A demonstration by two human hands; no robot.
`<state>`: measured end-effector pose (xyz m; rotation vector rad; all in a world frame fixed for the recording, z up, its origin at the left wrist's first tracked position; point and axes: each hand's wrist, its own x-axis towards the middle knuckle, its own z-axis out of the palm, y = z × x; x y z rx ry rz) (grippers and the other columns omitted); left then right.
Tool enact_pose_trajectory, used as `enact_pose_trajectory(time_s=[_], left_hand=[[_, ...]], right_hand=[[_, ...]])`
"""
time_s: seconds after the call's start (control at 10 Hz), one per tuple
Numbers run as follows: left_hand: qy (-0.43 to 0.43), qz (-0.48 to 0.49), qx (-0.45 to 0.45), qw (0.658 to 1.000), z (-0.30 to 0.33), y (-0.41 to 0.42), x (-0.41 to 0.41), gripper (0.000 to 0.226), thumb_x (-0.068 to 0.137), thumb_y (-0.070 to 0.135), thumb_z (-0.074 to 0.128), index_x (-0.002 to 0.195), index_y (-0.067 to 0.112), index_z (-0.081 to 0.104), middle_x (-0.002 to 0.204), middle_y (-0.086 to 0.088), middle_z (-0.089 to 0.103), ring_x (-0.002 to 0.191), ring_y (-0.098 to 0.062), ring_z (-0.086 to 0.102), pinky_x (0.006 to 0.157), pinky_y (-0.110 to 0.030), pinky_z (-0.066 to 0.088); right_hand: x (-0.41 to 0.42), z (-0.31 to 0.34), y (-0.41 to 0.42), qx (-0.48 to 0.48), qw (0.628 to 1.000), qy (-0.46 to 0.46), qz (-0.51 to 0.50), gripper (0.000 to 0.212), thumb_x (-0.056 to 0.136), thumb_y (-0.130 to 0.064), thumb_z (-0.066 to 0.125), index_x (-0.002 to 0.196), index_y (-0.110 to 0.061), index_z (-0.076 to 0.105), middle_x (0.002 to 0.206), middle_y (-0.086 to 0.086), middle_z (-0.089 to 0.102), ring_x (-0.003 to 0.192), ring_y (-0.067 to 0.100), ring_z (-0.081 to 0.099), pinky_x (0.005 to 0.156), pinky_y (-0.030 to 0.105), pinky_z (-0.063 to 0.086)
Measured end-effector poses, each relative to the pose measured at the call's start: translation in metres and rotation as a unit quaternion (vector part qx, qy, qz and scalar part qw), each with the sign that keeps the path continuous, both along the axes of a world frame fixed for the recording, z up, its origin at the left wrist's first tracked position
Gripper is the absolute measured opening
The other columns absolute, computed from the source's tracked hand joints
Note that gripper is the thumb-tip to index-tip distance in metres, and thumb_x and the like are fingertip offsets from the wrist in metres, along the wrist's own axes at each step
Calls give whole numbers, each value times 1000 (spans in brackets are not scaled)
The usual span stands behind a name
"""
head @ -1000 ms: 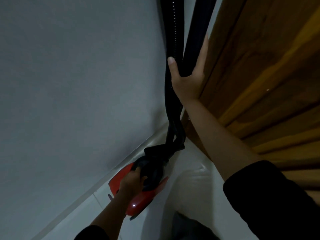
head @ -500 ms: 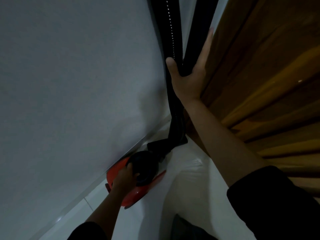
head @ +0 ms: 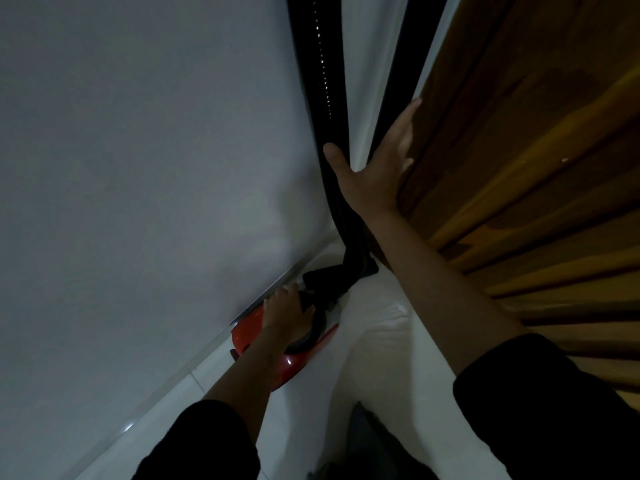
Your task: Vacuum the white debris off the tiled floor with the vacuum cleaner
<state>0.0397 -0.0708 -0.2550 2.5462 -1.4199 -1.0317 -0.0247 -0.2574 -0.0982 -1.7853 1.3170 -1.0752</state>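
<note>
Two hands ready the machine: the left hand (head: 289,315) grips the red vacuum cleaner (head: 294,355) handle, while the right hand (head: 377,168), fingers straight, steadies its black hose (head: 325,81). Judging by this, cleaning hasn't begun; lifting it out of the corner comes next.

Just one head cam, looking steeply down into the corner where the white wall (head: 138,168) meets the wooden door (head: 519,168), close above the red vacuum cleaner (head: 294,362) at the wall's foot.

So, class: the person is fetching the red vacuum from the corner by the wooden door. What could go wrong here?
1. The black hose stands tangled beside the wand; lifting the vacuum cleaner may snag it.
2. The right hand braces the door, which might swing.
</note>
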Motion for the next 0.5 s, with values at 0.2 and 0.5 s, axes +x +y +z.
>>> enact_pose_trajectory(time_s=[0.2, 0.5], left_hand=[[46, 19, -91, 995, 56, -21, -13, 76, 88, 40, 62, 147, 8, 26, 145, -18, 37, 134, -36, 35, 111, -52, 31], [64, 59, -107, 990, 120, -37, -29, 87, 88, 43, 61, 151, 6, 13, 150, -20, 31, 138, -36, 30, 116, -46, 24]], right_hand=[[-13, 17, 10, 55, 996, 64, 28, 142, 63, -68, 77, 153, -10, -17, 163, 14, -15, 150, 23, -13, 109, 70, -9], [-30, 45, 36, 79, 993, 80, 33, 136, 66, -65, 76, 154, -12, -12, 165, 7, -7, 151, 24, -3, 112, 70, -6]])
